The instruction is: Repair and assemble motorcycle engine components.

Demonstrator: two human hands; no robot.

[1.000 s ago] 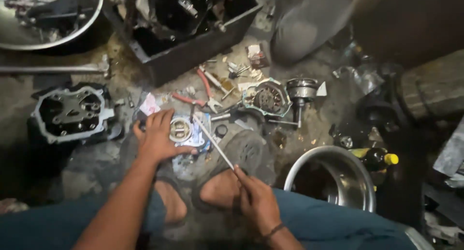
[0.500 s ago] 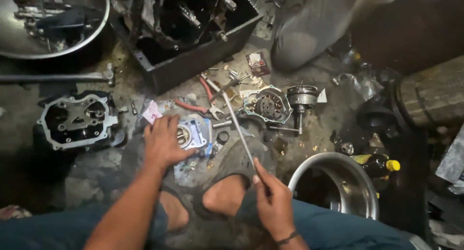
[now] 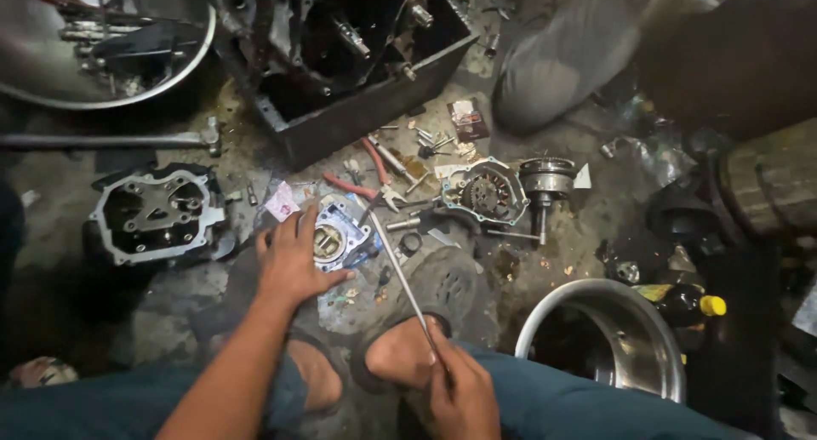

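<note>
My left hand (image 3: 292,257) rests flat on the ground, fingers spread against a small bluish metal engine part with a round bore (image 3: 339,242). My right hand (image 3: 459,393) grips the lower end of a long thin metal rod (image 3: 400,274), whose tip points up and left toward that part. Both of my sandalled feet (image 3: 400,355) sit between the hands. Red-handled pliers (image 3: 362,187) lie just beyond the part.
A grey cylinder head (image 3: 156,214) lies at left. A black tray holding an engine block (image 3: 357,57) stands at the back. A clutch assembly (image 3: 494,193) and loose bolts lie in the middle. A steel bowl (image 3: 608,346) sits at right, another basin (image 3: 102,40) far left.
The rod's tip has swung from pointing up toward the pliers back down to the left, near the bluish part. My left hand has stayed on that part.
</note>
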